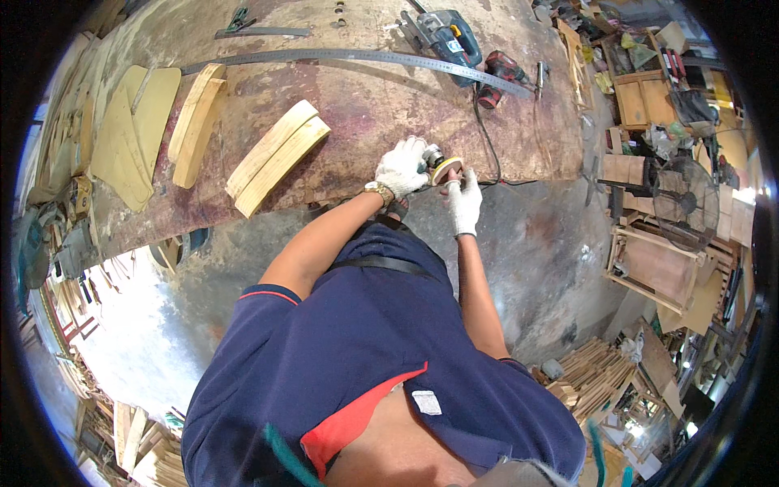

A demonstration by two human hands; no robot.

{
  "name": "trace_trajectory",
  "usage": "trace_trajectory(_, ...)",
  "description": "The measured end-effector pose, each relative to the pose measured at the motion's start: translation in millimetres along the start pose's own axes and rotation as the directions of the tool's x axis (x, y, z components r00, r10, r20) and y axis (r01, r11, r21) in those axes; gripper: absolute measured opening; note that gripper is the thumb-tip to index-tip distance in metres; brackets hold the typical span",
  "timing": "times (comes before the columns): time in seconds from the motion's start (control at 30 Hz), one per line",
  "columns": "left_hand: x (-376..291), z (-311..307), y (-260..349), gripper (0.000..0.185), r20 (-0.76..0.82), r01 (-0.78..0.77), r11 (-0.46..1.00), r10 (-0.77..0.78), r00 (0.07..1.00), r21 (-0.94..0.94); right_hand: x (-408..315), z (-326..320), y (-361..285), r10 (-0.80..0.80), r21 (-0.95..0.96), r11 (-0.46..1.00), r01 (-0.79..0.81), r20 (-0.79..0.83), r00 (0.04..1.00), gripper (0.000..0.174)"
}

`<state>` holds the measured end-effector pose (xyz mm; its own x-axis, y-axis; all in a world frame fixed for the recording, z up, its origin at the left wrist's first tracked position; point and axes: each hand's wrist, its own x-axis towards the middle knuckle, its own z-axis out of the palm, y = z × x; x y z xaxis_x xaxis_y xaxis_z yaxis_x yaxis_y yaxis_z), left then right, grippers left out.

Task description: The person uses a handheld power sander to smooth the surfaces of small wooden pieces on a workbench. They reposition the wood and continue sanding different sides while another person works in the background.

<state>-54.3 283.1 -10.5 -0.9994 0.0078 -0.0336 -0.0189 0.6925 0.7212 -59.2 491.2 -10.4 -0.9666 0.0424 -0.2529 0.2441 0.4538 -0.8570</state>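
My left hand, in a white knit glove, grips a small power sander at the bench's near edge. The sander's round pad, with a yellow rim and a brown face, is turned towards my right hand. That hand is gloved too, and its fingers touch the pad's face; bare fingertips show there. Most of the sander's body is hidden by my left hand. To the left, two curved pale wood pieces lie side by side on the bench, and another curved pair lies beyond them.
On the wooden workbench lie a long steel ruler, a jigsaw, a red and black cordless drill and thin flat templates. A black cord runs to the near edge. A fan and stacked wood stand at the right.
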Motion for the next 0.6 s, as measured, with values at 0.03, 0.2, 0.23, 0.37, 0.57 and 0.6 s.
trace_trajectory(0.03, -1, -2, -1, 0.059, -0.011, 0.004, 1.0, -0.004, 1.0, -0.004, 0, -3, -9, 0.153, 0.083, 0.984, -0.161, 0.09, 0.984, 0.048)
trace_trajectory(0.2, 1, 2, -4, 0.06, 0.016, 0.01, 1.0, -0.01, 1.0, -0.007, -10, -16, -32, -0.032, -0.56, 0.828, -0.015, -0.073, 0.997, 0.038)
trace_trajectory(0.23, -1, 1, -7, 0.061, 0.009, 0.019, 1.0, -0.019, 1.0, -0.003, -9, -8, -32, -0.166, -0.431, 0.893, 0.133, -0.04, 0.985, 0.037)
trace_trajectory(0.37, 1, 0, 1, 0.06, 0.012, 0.0, 1.0, 0.001, 1.0, -0.02, -2, -24, 0, -0.125, -0.286, 0.946, 0.151, 0.109, 0.986, 0.038)
trace_trajectory(0.57, 1, 8, -2, 0.06, -0.007, -0.014, 1.0, 0.013, 1.0, -0.015, -14, -8, -14, -0.622, -0.554, 0.697, 0.455, -0.154, 0.767, 0.061)
trace_trajectory(0.6, 1, 8, -6, 0.061, -0.023, -0.017, 1.0, 0.017, 1.0, -0.002, -20, -9, -29, -0.497, -0.489, 0.764, 0.421, -0.03, 0.867, 0.074)
